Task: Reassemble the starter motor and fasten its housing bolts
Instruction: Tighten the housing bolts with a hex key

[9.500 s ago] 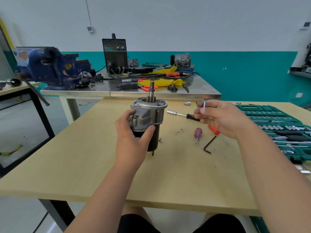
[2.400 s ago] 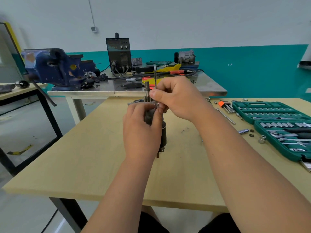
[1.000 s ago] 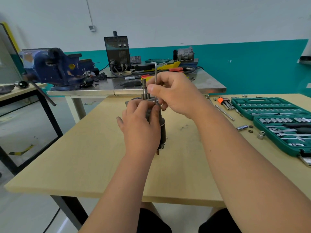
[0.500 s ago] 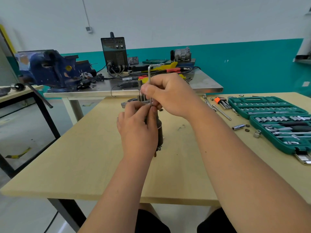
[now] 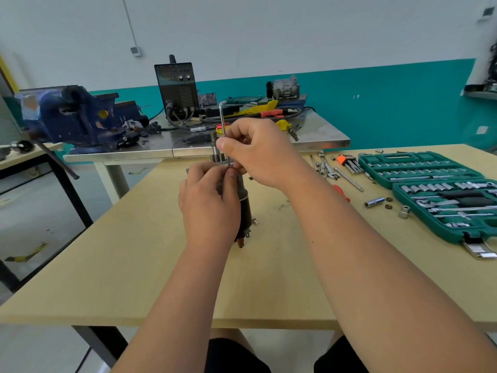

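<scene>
The starter motor (image 5: 245, 211) stands upright on the wooden table (image 5: 134, 265), its black body and shaft (image 5: 213, 146) partly hidden by my hands. My left hand (image 5: 208, 203) grips the motor's upper housing from the near side. Just above it, my right hand (image 5: 258, 152) pinches a silver hex key (image 5: 222, 117) held upright, its long end pointing down into the top of the housing. The bolt under the key is hidden by my fingers.
Two open green socket-set cases (image 5: 430, 170) lie at the right, with loose sockets (image 5: 373, 202), wrenches, an orange hex-key holder (image 5: 347, 161) and a red screwdriver (image 5: 341, 192) beside them. Behind stands a steel bench (image 5: 322, 138) with a blue vise (image 5: 72, 117) and a black welder (image 5: 176, 87).
Since 9.5 s ago my right hand came over the motor with the hex key and set it on the housing top. In the last second the hands barely moved.
</scene>
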{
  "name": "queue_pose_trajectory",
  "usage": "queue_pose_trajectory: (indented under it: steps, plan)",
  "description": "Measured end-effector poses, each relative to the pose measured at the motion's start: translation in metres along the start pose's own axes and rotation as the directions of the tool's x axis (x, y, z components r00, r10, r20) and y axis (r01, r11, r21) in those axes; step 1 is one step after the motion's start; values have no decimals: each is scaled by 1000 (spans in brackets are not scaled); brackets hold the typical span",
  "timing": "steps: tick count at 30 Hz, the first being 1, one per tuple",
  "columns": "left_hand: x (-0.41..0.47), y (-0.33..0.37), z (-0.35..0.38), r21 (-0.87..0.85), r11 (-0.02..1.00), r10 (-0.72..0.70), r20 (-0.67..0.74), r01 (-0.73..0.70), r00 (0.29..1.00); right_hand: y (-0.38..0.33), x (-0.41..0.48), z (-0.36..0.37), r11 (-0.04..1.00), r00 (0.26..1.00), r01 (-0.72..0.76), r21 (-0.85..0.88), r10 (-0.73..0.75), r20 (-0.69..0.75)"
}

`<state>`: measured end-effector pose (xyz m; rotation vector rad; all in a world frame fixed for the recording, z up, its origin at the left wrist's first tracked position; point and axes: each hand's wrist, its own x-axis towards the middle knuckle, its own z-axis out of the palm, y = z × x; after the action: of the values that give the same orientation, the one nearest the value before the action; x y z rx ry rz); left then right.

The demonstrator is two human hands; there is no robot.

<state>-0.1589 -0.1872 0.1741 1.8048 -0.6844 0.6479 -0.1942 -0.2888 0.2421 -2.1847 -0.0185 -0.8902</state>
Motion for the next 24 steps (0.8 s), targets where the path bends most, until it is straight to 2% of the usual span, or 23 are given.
queue_pose_trajectory:
  steps: [2,4,8,13,19,21,24]
  plan:
    - [0,0,0,-3,1000,7,4,-7,1000,0,1,-5,1000,996,1,17,-2,86]
    - [0,1,-1,-9,1000,1,0,-1,1000,0,3,-8,1000,994,0,-4,0,105]
    - [3,5,-2,14,999,-41,10,41,999,1,5,-3,995,1000,-11,-99,9,-17]
    - [7,6,-3,10,998,-69,17,68,997,2,5,6,994,995,-27,-110,17,-94]
    - [5,1,-6,16,1000,14,62,-15,998,-1,4,-7,999,995,-47,12,45,92]
    - [5,0,-6,10,1000,12,74,-13,997,1,4,-10,999,997,-41,18,40,69]
    - [6,2,-6,-2,1000,-12,65,12,998,2,6,-3,997,999,-34,-70,31,-36]
